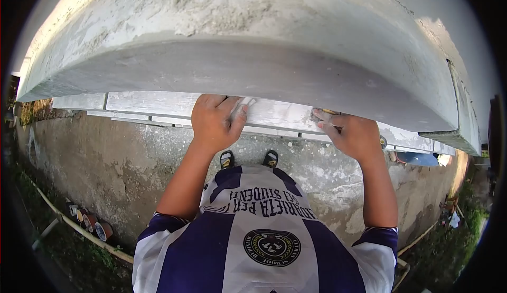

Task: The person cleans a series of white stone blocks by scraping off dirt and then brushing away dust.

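Under the edge of a large pale plastered slab (253, 63), both hands rest at a lower white ledge (158, 103). My left hand (214, 121) has its fingertips hidden beneath the slab edge, and its thumb presses a small whitish piece (242, 104) that I cannot make out clearly. My right hand (351, 133) is closed at the ledge, thumb and fingers pinched round a small thing with a yellowish edge, too small to name. Grey-white residue covers the fingertips of both hands.
Sandalled feet (270, 158) stand on a stained concrete floor (132, 161) below the ledge. Several pots or buckets (104, 231) lie at the lower left beside a long pole (68, 221). A blue object (417, 159) sits beyond the ledge on the right. Plants grow along both sides.
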